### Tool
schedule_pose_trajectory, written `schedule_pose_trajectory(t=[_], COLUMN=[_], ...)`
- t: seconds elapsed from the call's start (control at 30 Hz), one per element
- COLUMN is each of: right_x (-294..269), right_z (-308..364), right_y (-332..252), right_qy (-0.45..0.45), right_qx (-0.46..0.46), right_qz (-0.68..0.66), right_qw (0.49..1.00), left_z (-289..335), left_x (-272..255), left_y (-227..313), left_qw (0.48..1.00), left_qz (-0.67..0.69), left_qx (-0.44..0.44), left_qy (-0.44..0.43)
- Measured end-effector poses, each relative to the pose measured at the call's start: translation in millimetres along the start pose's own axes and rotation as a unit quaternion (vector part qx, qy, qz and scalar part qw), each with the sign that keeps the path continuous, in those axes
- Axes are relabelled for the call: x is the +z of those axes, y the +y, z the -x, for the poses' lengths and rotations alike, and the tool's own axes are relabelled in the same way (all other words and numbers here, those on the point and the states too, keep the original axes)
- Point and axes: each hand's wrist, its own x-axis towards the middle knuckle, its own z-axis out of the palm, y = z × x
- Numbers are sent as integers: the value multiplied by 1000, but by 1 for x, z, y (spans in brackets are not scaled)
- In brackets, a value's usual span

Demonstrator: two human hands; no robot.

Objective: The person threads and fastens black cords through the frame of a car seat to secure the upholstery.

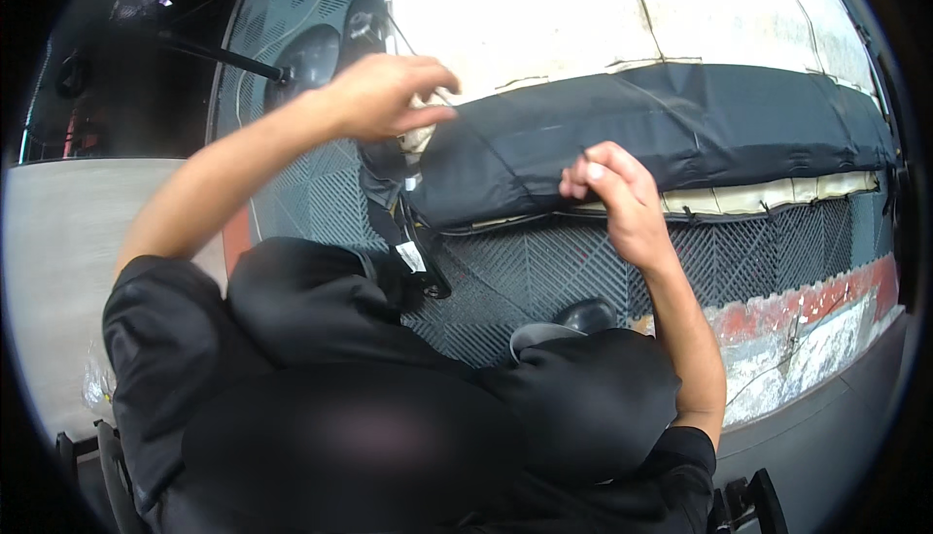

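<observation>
In front of me lies a long padded seat cushion with a black cover [573, 136] along its near side and a pale underside [525, 9]. My left hand [394, 97] is over the cushion's left end, fingers curved and apart, with nothing plainly held. A thin dark cord [491, 150] slants across the cover, passing close to the left hand. Above the cover's near edge, my right hand [622, 194] is closed in a pinch. A tiny dark tip shows at its fingers; what it belongs to cannot be made out.
Dark ribbed matting [525, 272] lies under the cushion. A black bracket with a white label [412, 257] is at its near left corner. A dark rounded base on a pole [306, 58] stands beyond my left arm. A worn red and white ledge [797, 340] runs at the right.
</observation>
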Motion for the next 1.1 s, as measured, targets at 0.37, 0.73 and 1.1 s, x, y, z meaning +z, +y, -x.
schedule_pose_trajectory(t=[0.37,0.73,1.1], right_x=[2,100,85], right_z=[86,19,-2], right_y=[-78,-186,-249], right_qy=[126,126,-43], right_qx=[46,-25,11], right_qz=[-60,216,211], right_qw=[989,968,977], left_z=[-11,-17,-20], left_x=[35,48,63], left_y=[1,-61,-97], left_qw=[972,978,968], left_qz=[56,71,98], left_qx=[220,182,209], left_qy=[55,70,99])
